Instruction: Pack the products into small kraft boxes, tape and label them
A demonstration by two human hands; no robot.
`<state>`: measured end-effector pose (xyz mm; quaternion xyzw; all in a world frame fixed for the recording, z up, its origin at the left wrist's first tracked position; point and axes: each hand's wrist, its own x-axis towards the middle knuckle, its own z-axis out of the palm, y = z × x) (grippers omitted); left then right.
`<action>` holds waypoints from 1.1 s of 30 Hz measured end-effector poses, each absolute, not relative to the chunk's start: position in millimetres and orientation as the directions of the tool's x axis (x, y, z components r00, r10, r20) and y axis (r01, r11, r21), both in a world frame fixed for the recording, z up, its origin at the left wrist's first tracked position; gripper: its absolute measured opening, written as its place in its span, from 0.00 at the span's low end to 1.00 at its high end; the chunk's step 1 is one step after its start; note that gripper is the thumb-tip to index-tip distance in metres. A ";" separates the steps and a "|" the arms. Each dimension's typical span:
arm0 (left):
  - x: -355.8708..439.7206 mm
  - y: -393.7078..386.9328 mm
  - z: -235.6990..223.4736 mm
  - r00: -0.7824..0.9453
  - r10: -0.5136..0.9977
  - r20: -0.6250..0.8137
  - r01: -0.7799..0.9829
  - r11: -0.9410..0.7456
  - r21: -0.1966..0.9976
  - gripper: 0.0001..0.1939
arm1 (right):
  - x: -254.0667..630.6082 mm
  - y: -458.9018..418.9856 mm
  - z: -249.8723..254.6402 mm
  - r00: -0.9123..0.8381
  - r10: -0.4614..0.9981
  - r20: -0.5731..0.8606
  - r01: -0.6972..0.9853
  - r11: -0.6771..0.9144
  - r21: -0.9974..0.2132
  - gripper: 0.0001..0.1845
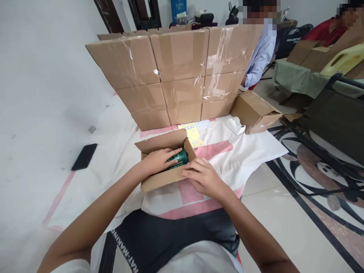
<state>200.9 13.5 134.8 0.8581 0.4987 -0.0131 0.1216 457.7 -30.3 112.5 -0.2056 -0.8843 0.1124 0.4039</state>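
Observation:
In front of me on the cloth-covered table sits a small open cardboard box (162, 182). A dark green canister (182, 157) with lighter print lies on its side inside it. My left hand (157, 161) reaches over the box's left part, its fingers spread along the canister; its palm hides the canister's left end. At the box's right front corner, my right hand (203, 176) is closed on the cardboard edge, with its fingers bent over the near wall. The back flap (162, 140) stands up.
Behind the box rises a wall of taped cardboard boxes (182, 76). A yellow patterned card (195, 134), a white tape dispenser (235, 126) and another carton (256, 110) are on the table's far side. A black phone (84, 156) lies at left. Two people (260, 57) are beyond.

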 end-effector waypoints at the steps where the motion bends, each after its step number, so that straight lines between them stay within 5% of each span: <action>1: 196.0 10.6 134.2 0.518 0.851 -0.086 0.846 -0.495 0.197 0.30 | 461.0 -29.2 115.9 -0.596 0.471 0.650 0.229 0.876 -0.424 0.10; 6: 163.9 -11.8 136.8 0.454 0.838 0.302 0.854 -0.506 0.121 0.24 | 473.2 5.1 139.0 -0.648 0.522 0.555 0.222 0.826 -0.518 0.21; 12: 139.8 -9.3 128.1 0.654 0.747 0.118 0.683 -0.651 0.331 0.24 | 457.3 76.5 167.9 -0.888 0.436 0.145 0.298 0.787 -0.541 0.31; 16: 142.8 -10.7 123.0 0.673 0.728 0.132 0.678 -0.678 0.284 0.26 | 444.2 103.1 175.0 -0.903 0.430 0.005 0.353 0.746 -0.564 0.31; 18: 144.5 -11.8 121.5 0.697 0.706 0.122 0.666 -0.701 0.255 0.28 | 435.2 106.3 175.2 -0.901 0.427 -0.083 0.413 0.780 -0.471 0.27; 21: 145.2 -10.6 123.8 0.728 0.682 0.069 0.657 -0.723 0.216 0.30 | 418.6 98.3 174.3 -0.876 0.449 -0.178 0.477 0.862 -0.170 0.23; 25: 145.6 -12.6 132.0 0.741 0.672 -0.003 0.664 -0.731 0.155 0.32 | 402.9 74.3 170.4 -0.826 0.555 -0.098 0.528 0.823 0.210 0.26; 30: 145.5 -23.4 136.0 0.736 0.677 -0.002 0.675 -0.734 0.074 0.34 | 398.5 60.9 154.9 -0.791 0.606 -0.084 0.555 0.769 0.318 0.30; 33: 146.0 -26.0 142.2 0.769 0.639 -0.004 0.634 -0.763 -0.127 0.35 | 392.5 63.8 141.9 -0.766 0.639 -0.072 0.583 0.736 0.343 0.28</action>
